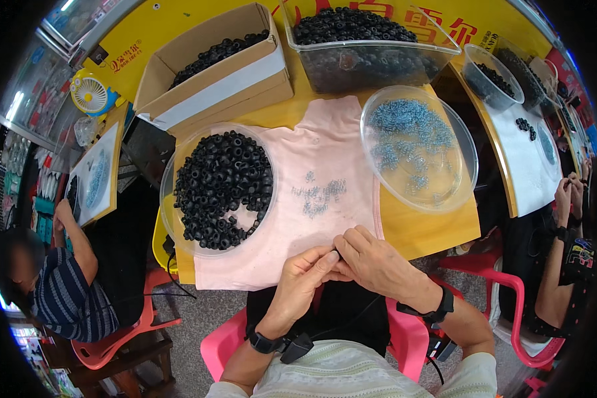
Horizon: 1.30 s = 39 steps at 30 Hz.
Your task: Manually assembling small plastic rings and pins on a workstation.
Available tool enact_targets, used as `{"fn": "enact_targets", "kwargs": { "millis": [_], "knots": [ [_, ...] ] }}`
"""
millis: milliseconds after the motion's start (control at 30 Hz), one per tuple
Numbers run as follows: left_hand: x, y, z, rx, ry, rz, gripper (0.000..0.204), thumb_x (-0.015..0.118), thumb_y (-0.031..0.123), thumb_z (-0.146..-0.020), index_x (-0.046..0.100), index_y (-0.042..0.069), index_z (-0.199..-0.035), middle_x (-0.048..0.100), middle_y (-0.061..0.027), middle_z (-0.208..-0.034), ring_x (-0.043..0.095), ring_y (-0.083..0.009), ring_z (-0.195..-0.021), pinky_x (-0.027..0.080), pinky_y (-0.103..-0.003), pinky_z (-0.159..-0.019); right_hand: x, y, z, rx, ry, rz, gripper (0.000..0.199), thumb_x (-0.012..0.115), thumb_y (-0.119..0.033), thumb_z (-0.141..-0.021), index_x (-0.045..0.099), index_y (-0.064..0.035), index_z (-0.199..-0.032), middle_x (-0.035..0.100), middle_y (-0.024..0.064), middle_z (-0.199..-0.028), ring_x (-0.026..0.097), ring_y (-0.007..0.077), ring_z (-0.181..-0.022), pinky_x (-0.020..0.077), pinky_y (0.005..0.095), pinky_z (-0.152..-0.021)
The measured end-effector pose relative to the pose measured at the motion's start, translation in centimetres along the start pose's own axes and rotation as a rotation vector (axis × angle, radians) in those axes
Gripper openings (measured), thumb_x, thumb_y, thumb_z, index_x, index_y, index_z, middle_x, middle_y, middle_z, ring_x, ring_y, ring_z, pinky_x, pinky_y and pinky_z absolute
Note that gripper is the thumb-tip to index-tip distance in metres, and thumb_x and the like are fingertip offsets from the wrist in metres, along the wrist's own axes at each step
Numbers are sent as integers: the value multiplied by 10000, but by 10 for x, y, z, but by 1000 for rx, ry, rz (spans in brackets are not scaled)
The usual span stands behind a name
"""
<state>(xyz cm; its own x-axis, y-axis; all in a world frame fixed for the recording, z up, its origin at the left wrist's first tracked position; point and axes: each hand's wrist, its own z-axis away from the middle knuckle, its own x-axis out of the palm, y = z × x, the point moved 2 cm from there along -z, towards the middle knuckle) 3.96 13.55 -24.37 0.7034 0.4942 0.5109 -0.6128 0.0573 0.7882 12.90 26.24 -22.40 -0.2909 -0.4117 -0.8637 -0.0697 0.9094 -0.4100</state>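
Left hand [302, 278], at the lower centre of the frame, is closed, thumb and fingertips pinched on a small dark piece [337, 251]. Right hand [373, 260] meets it from the right, fingers curled and likewise closed on the piece. Fingers cover most of the piece; its exact form cannot be told. Both hands are raised near the lower edge of a pink garment [292, 255] spread over a yellow table [438, 231].

Left of centre, on the garment, stands a round clear tray [212, 251] loaded with black ring-shaped parts [215, 172]; a small bare patch shows toward its lower right. Right of centre, a round clear dish [438, 207] holds small bluish translucent pieces [411, 126], denser in its upper half. At the upper left of centre, an open cardboard box [272, 83] contains more black parts; at the upper centre, a clear plastic bin [341, 81] is heaped with similar ones.

Each wrist carries a black wristband [265, 342]. At the left edge sits a co-worker in a striped top [76, 292]; at the right edge, another person's hands [567, 192] are brought together beside a white-covered table [527, 159].
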Motion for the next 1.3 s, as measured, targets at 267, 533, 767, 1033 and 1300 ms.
{"fn": "enact_targets", "kwargs": {
  "millis": [267, 533, 767, 1033, 1300],
  "knots": [
    [-3, 4, -1, -66, -70, -62, 275, 487, 148, -1013, 597, -65, -1146, 669, -128, -992, 667, -188, -914, 558, -329, -848, 4, 2, 7, -59, -60, 21, 197, 594, -189, -856, 527, -13, -912, 455, 98, -814, 530, 237, -787, 489, 305, -593],
    [-1, 23, 7, 80, -73, 33, 279, 478, 61, -998, 530, -66, -1241, 616, -159, -1152, 649, -219, -1017, 532, -348, -909, -58, 1, -37, 185, 68, 32, 230, 630, -228, -880, 551, -51, -1004, 532, 90, -905, 594, 254, -838, 499, 353, -628],
    [-49, 88, 38, 563, 424, -581, 206, 495, -35, -948, 629, -35, -1104, 665, -111, -993, 651, -161, -845, 519, -266, -755, -157, 69, -137, 267, 430, 73, 228, 674, -185, -850, 622, -27, -1006, 630, 126, -871, 628, 270, -754, 483, 374, -688],
    [-83, 115, 31, 513, 730, -1289, 130, 656, 14, -826, 684, -16, -949, 656, -106, -906, 607, -212, -798, 466, -301, -681, -163, 150, -174, 181, 669, 478, 257, 674, -176, -850, 655, -42, -1069, 660, 104, -894, 587, 208, -701, 482, 319, -687],
    [-93, 109, 29, 392, 669, -1357, 206, 666, 27, -783, 679, -2, -986, 606, -131, -918, 556, -322, -894, 452, -395, -788, -64, 46, -129, 340, 13, -19, 89, 662, -92, -792, 682, -14, -831, 657, 154, -829, 642, 329, -799, 502, 400, -702]
  ]
}}
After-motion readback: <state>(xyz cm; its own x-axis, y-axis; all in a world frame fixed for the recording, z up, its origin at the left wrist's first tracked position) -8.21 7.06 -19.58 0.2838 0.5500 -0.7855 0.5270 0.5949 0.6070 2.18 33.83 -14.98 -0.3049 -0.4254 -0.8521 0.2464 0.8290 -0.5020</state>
